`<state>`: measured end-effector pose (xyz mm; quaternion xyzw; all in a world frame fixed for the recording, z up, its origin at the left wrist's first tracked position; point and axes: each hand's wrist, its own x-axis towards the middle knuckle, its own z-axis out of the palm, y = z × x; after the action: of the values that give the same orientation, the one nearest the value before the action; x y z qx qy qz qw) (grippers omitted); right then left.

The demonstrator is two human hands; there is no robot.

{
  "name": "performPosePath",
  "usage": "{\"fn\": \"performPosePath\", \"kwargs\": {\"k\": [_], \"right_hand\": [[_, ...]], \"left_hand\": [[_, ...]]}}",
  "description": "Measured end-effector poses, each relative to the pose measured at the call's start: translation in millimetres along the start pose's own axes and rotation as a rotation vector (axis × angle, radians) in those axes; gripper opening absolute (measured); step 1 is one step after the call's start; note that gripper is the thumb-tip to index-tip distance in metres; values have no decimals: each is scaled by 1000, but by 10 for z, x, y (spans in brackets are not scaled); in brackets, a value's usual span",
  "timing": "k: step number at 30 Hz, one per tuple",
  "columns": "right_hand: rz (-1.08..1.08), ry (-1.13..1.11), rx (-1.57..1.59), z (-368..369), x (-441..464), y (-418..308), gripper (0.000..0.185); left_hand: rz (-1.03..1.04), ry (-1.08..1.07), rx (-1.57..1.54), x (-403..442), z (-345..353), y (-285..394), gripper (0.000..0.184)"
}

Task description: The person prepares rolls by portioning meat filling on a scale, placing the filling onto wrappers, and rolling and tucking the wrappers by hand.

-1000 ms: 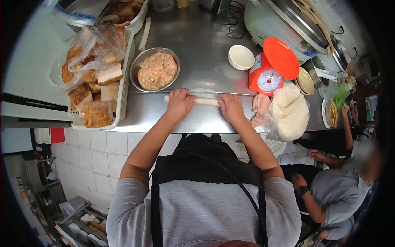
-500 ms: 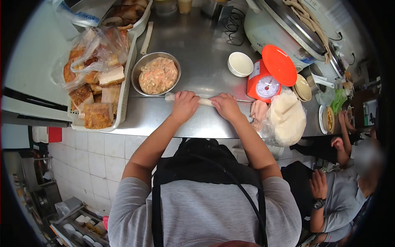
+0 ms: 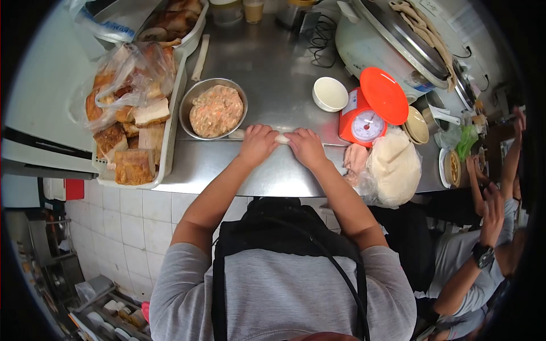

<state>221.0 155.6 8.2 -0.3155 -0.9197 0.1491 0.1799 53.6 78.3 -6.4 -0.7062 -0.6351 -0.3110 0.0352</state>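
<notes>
A long, thin white filled roll (image 3: 281,138) lies across the steel counter near its front. My left hand (image 3: 259,142) is closed over its left part, fingers curled on the far side. Close by on the right, my right hand (image 3: 306,145) grips the other end in the same way. Only the stretch between the hands and a bit of the left tip show. Just behind my left hand stands a metal bowl (image 3: 183,116) heaped with pinkish minced filling (image 3: 216,111). To the right are a pile of pale round wrappers (image 3: 395,167) in plastic and some raw pink meat (image 3: 356,159).
A white basket (image 3: 169,142) of roasted pork pieces (image 3: 135,166) stands left. Another white roll (image 3: 201,58) lies behind the bowl. A red scale (image 3: 364,122), a cream bowl (image 3: 330,94) and a large cooker (image 3: 392,40) stand right. A co-worker (image 3: 469,278) is at the right.
My right hand has come closer to my left along the roll, so less of it shows between them. The co-worker's arm at the right has risen. My view has shifted slightly.
</notes>
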Motion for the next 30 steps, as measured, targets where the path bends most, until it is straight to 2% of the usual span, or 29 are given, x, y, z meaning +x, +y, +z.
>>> {"fn": "performPosePath", "kwargs": {"k": [9,16,19,22,23,26,29,30], "right_hand": [[74,-133,-55,-56,17,-107,30],[72,-155,-7,-70,-420,-363,32],[64,-47,-59,-197,-565,-445,33],[192,-167,-114,-300,-624,-265,33],[154,-194,-110,-347,-613,-206,31],[243,-420,-1,-572,-426,-128,31],[290,-384,353,-858,-245,-80,31],[288,-306,383,-990,-167,-163,32]], "left_hand": [[-72,-228,-46,49,-83,-34,21],[-2,-171,-100,-398,-206,163,22],[12,-205,-91,-485,-310,245,28],[17,-288,-61,-430,-329,223,30],[9,-310,-68,-403,-329,211,29],[-36,-344,-168,-296,-361,183,26],[-114,-331,-414,-209,-457,119,23],[-126,-322,-480,-180,-501,95,24]]}}
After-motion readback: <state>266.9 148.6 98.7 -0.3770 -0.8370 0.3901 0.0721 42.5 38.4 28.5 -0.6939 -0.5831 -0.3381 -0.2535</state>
